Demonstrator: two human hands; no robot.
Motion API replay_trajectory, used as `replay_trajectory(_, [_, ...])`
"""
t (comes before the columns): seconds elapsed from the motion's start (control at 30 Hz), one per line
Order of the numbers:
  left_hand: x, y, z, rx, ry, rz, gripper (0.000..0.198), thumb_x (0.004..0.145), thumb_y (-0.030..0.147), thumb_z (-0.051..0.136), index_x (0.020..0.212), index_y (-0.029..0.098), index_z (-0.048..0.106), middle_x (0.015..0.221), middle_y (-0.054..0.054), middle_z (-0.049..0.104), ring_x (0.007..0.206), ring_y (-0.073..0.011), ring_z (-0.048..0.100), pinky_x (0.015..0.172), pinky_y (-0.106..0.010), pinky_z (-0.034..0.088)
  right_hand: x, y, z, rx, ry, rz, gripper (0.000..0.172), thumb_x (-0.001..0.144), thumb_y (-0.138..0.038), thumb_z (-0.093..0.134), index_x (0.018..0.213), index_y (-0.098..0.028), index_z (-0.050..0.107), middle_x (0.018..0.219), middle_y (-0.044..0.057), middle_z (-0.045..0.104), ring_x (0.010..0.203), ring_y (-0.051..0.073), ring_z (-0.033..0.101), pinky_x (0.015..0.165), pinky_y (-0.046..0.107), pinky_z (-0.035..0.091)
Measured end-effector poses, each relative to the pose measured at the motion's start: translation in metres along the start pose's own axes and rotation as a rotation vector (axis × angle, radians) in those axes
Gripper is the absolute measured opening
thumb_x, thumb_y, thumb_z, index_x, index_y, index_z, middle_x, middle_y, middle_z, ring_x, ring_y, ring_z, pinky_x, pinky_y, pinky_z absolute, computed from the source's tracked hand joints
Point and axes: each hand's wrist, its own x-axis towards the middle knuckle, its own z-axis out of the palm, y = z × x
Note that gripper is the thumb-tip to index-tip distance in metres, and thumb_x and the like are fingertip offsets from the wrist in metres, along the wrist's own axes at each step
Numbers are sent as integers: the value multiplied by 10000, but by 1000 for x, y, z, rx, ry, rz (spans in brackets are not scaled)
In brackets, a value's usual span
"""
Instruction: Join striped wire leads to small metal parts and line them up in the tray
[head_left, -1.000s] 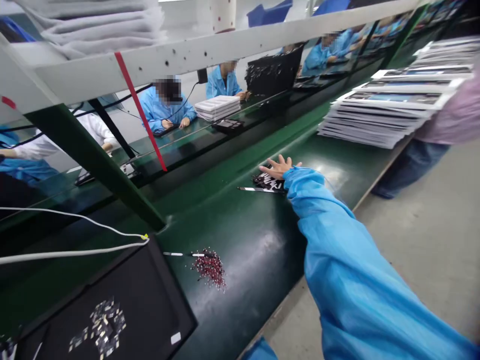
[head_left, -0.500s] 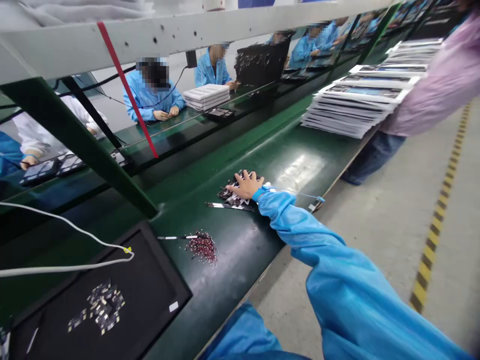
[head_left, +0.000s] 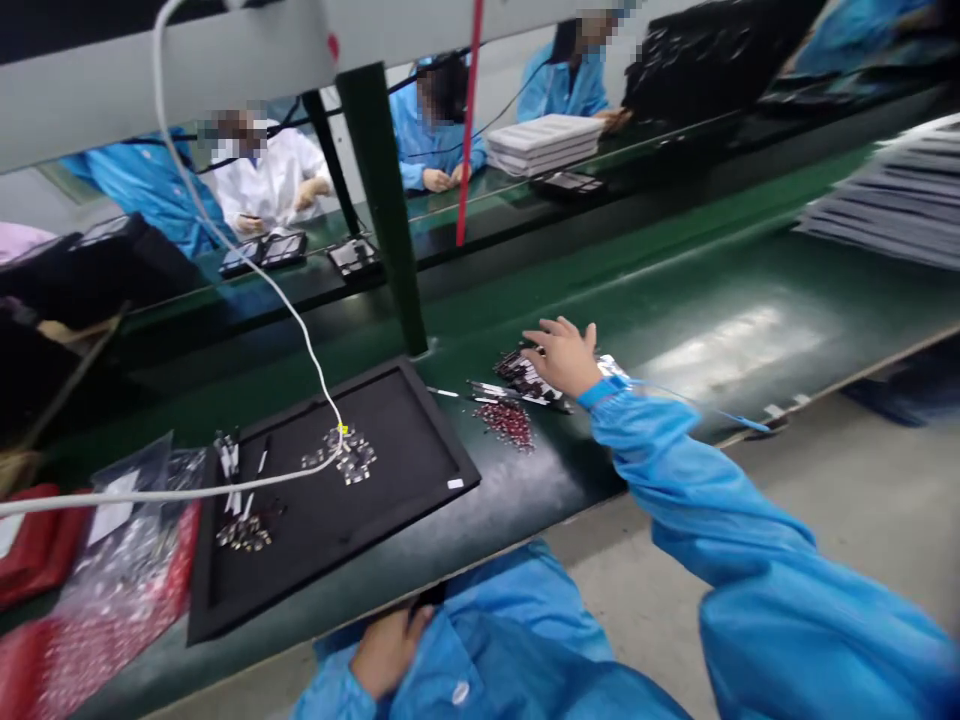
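Observation:
My right hand (head_left: 566, 358) is open, its fingers spread over a pile of thin black and white strip-like parts (head_left: 517, 368). Whether the palm touches the pile is hard to make out. A blue band circles that wrist, with a thin blue cord (head_left: 694, 400) running off it. Close by lies a heap of tiny dark red parts (head_left: 510, 424). Low in the view, my left hand (head_left: 391, 645) rests by my lap near the bench edge. Its thumb side shows next to something dark, but most of its fingers are hidden and blurred.
A black tray (head_left: 405, 500) holds small electronic pieces (head_left: 352, 455) and white strips. A white cable (head_left: 292, 300) hangs across it. Red bubble-wrap bags (head_left: 112, 640) lie left. A green post (head_left: 386, 220) rises behind; stacked sheets (head_left: 892, 200) stand right. Co-workers sit opposite.
The view has swung left, bringing the whole tray, the bags and my left hand into sight. My right hand has risen slightly from the strip pile, fingers still spread.

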Motion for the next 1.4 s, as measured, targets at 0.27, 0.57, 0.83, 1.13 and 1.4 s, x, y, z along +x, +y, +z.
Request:
replay_trajectory(0.27, [-25,39,-39,82,644,542,257,895,181,619,1145,197,676,959,-98,723,913,-235,639,837,-397,515,-31,-62,23,92,-199,-305,195,896,-318,602,963,-214,752,986,90,720,981,281,613,851,377,394])
replay_trajectory(0.57, [-7,10,-57,413,556,236,318,948,187,527,1253,204,610,1093,-92,657,982,-240,561,804,-416,456,-26,-89,43,63,-254,-215,201,908,-345,640,1041,-224,729,1084,89,715,1059,284,595,756,364,319])
replay_trajectory(0.83, [-24,7,-69,239,545,291,268,933,311,608,1174,218,681,1048,-71,689,957,-219,575,832,-395,456,-21,-107,51,49,-204,-201,139,868,-273,606,834,-208,724,906,109,727,927,292,605,746,380,277])
replay_trajectory(1.13, [28,10,-136,308,460,54,337,847,228,703,1180,176,705,1052,-76,637,1000,-239,556,953,-399,481,-24,-94,20,286,103,-247,210,899,-355,485,858,-211,633,930,107,685,921,300,594,844,435,390])
replay_trajectory(1.4, [37,11,-136,251,405,38,146,847,165,674,971,202,742,1014,-64,623,1005,-230,574,924,-398,491,-35,-99,-32,938,405,-123,130,926,-352,622,915,-225,600,960,95,685,956,253,676,887,419,522])
